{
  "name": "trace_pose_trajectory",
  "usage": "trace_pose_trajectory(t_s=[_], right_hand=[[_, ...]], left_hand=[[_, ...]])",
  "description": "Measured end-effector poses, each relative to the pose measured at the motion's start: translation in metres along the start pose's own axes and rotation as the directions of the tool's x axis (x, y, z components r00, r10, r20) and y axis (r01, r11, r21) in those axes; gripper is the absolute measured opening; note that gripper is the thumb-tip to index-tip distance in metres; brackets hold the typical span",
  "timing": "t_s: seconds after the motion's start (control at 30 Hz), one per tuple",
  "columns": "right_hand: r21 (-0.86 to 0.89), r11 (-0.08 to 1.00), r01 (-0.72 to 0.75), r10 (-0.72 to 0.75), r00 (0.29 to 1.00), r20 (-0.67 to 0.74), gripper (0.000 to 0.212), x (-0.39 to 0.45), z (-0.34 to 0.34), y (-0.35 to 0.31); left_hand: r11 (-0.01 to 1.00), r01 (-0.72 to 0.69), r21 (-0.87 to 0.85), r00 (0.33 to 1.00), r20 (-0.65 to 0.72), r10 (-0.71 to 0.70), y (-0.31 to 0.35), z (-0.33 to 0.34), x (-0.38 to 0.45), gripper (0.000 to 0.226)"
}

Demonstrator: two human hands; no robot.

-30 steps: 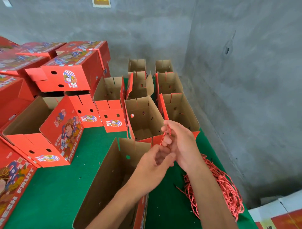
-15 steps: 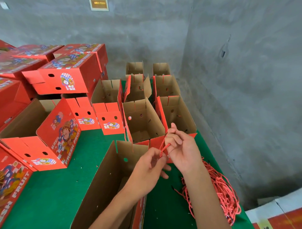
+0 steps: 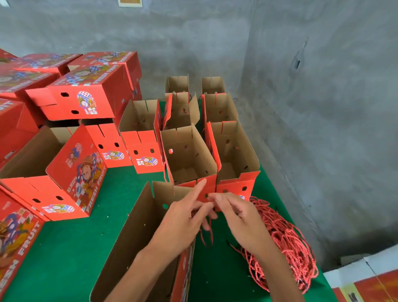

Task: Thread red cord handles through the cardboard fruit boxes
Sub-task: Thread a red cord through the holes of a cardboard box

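Cord (image 3: pixel 207 235) dangling between both hands

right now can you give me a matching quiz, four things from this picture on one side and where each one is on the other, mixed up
Things:
1. cord pile
2. box by the hands
3. paper on the wall
4. closed box

Places:
A. top edge of the view
B. stacked at the left
C. table's right edge
D. open, bottom centre

Pairs: 1-C, 2-D, 3-A, 4-B
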State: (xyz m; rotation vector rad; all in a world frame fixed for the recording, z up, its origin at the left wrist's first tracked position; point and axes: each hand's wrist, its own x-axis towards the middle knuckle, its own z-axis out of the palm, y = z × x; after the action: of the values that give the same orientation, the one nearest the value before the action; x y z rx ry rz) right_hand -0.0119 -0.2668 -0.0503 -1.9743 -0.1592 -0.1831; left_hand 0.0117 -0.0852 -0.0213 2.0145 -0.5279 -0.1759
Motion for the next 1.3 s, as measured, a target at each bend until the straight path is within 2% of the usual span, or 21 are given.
trace_pose_trajectory(t_s=[0.03, 0.13, 0.23, 0.33, 0.4, 0.5, 0.6, 0.67, 0.73, 0.8, 0.87, 0.93, 1.1, 1.3], right_hand=[[0.139, 0.990, 0.026, -0.037, 0.996, 0.077, 0.030, -0.003, 0.007, -0.004], [0.368, 0.930, 0.017, -0.064, 0.991, 0.118, 0.026, -0.006, 0.018, -0.003], [0.418, 0.908, -0.015, -0.020, 0.997, 0.079, 0.024, -0.008, 0.023, 0.010], [0.451, 0.892, -0.004, 0.016, 1.000, -0.023, 0.023, -0.011, 0.035, 0.014], [0.444, 0.896, 0.018, 0.025, 0.996, -0.090, 0.017, -0.013, 0.041, 0.018], [0.410, 0.908, -0.081, 0.144, 0.982, -0.125, 0.011, -0.025, 0.049, 0.034], [0.347, 0.915, -0.205, 0.252, 0.963, -0.094, 0.009, -0.050, 0.063, 0.059], [0.263, 0.927, -0.269, 0.282, 0.959, -0.010, 0.013, -0.067, 0.076, 0.073], [0.120, 0.944, -0.308, 0.304, 0.951, 0.051, 0.015, -0.082, 0.087, 0.084], [-0.008, 0.952, -0.305, 0.305, 0.948, 0.091, 0.015, -0.092, 0.096, 0.089], [-0.005, 0.952, -0.305, 0.304, 0.945, 0.125, 0.015, -0.098, 0.101, 0.089], [0.017, 0.955, -0.297, 0.292, 0.946, 0.143, 0.015, -0.100, 0.100, 0.087], [0.024, 0.967, -0.252, 0.244, 0.953, 0.178, 0.014, -0.102, 0.097, 0.081], [0.081, 0.959, -0.272, 0.252, 0.946, 0.203, 0.014, -0.112, 0.100, 0.083]], left_hand=[[0.999, -0.008, 0.049, 1.000, 0.024, 0.007, -0.001, -0.002, 0.001, 0.062], [0.972, -0.034, 0.233, 0.999, 0.023, 0.030, -0.004, -0.004, 0.003, 0.057], [0.932, -0.033, 0.360, 0.997, -0.052, 0.056, -0.004, -0.002, 0.003, 0.050], [0.903, -0.005, 0.429, 0.992, -0.113, 0.059, -0.003, 0.003, 0.003, 0.053], [0.922, 0.068, 0.380, 0.989, -0.150, -0.011, -0.007, 0.006, 0.001, 0.052], [0.940, 0.173, 0.293, 0.978, -0.167, -0.128, -0.020, 0.004, -0.011, 0.066], [0.936, 0.302, 0.181, 0.951, 0.012, -0.309, -0.034, -0.005, -0.030, 0.060], [0.881, 0.466, 0.085, 0.866, 0.158, -0.474, -0.041, -0.008, -0.042, 0.052], [0.790, 0.613, 0.012, 0.771, 0.208, -0.601, -0.046, -0.010, -0.047, 0.053], [0.731, 0.682, 0.016, 0.707, 0.237, -0.666, -0.049, -0.012, -0.047, 0.059], [0.679, 0.734, 0.010, 0.647, 0.296, -0.703, -0.050, -0.011, -0.047, 0.068], [0.658, 0.753, 0.007, 0.617, 0.341, -0.710, -0.051, -0.009, -0.047, 0.072], [0.644, 0.765, -0.007, 0.605, 0.351, -0.714, -0.054, -0.010, -0.049, 0.071], [0.628, 0.778, -0.021, 0.598, 0.332, -0.730, -0.055, -0.012, -0.052, 0.080]])
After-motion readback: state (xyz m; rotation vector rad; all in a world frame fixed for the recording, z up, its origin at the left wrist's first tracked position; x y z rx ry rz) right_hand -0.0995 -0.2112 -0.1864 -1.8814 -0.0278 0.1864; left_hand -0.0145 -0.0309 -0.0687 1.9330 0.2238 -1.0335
